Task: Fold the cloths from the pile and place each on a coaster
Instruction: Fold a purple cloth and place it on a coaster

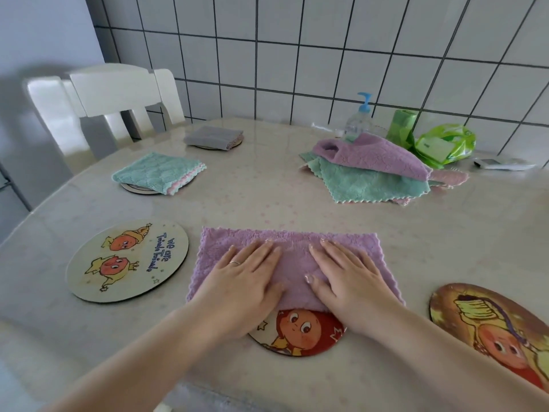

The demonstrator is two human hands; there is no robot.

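Your left hand (243, 281) and right hand (347, 278) press flat on the soft, limp purple cloth (297, 263) at lower centre; pinch its corners to fold.

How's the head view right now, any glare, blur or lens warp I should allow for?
Head view: wide-angle warp bends the wall tiles and table edge; soft window glare on the glossy tabletop near the grey cloth; the hands and purple cloth are sharp and evenly lit.

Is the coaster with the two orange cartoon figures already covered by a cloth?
No, that coaster lies bare, left of the purple cloth under both hands.
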